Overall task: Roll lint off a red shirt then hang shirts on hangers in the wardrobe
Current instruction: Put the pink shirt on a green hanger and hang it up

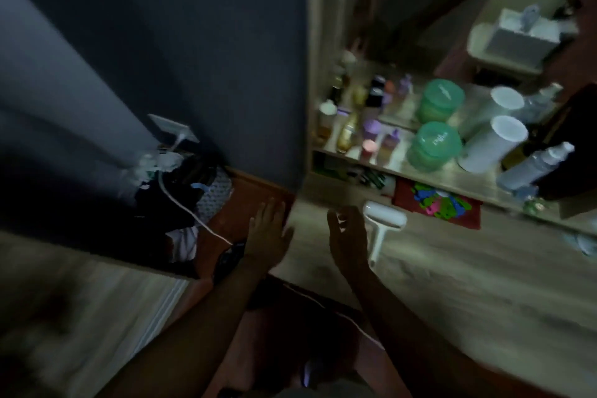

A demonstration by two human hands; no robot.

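The view is dark and blurred. A white lint roller lies on the pale wooden table top, its handle pointing toward me. My right hand hovers just left of the roller with fingers loosely curved, holding nothing. My left hand is stretched out flat over the table's left edge, fingers straight, empty. No red shirt or hanger can be made out.
A shelf at the table's back holds several bottles, two green jars and white cylinders. A red cloth with coloured shapes lies under the shelf. A white cable and a dark pile sit at left.
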